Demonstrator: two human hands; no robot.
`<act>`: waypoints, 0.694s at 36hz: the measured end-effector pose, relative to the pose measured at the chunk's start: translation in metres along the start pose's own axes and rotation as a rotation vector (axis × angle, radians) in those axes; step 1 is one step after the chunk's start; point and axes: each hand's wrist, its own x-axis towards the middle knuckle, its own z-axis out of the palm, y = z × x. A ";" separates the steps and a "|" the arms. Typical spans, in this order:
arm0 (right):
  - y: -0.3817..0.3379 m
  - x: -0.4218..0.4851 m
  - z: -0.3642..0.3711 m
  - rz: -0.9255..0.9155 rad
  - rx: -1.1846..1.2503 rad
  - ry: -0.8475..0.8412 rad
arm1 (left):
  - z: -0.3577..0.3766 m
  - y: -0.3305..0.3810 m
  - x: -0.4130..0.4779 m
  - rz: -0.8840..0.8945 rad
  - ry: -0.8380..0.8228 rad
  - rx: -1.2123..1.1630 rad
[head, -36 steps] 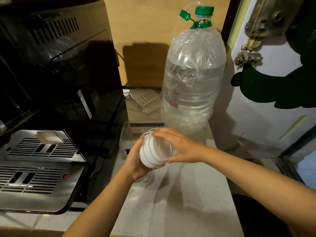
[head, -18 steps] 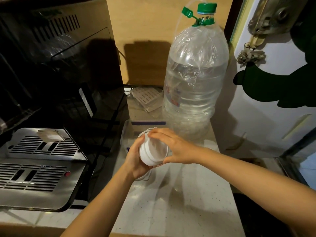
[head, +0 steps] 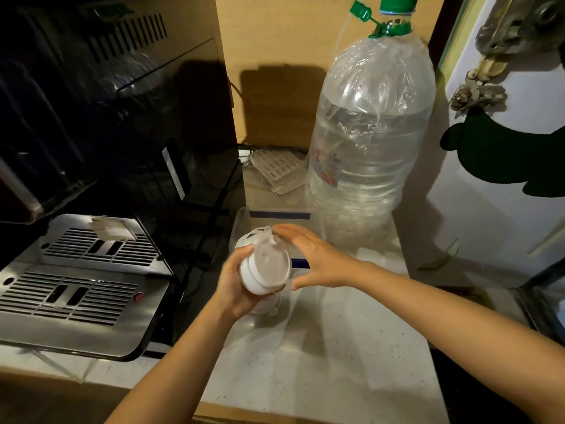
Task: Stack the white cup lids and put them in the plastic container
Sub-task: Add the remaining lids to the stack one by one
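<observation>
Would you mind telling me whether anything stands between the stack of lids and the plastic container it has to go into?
Nothing visible does. The left hand holds the stack of white cup lids just in front of the clear plastic container, with the right hand open beside it. The water bottle stands behind, to the right, off that path.

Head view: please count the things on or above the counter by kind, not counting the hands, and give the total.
Stack of white lids, held in the left hand: 1 (single lids cannot be counted)
Plastic container: 1
Water bottle: 1
Coffee machine: 1
Total: 4
</observation>
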 end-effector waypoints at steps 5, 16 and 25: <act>0.008 0.007 0.013 0.114 0.016 -0.079 | -0.010 0.005 -0.011 0.069 0.168 -0.032; 0.017 0.031 0.078 0.258 -0.099 -0.254 | -0.026 0.004 -0.027 0.107 0.370 -0.117; 0.001 0.062 0.105 0.439 -0.334 -0.141 | -0.032 0.003 -0.032 0.085 0.406 -0.151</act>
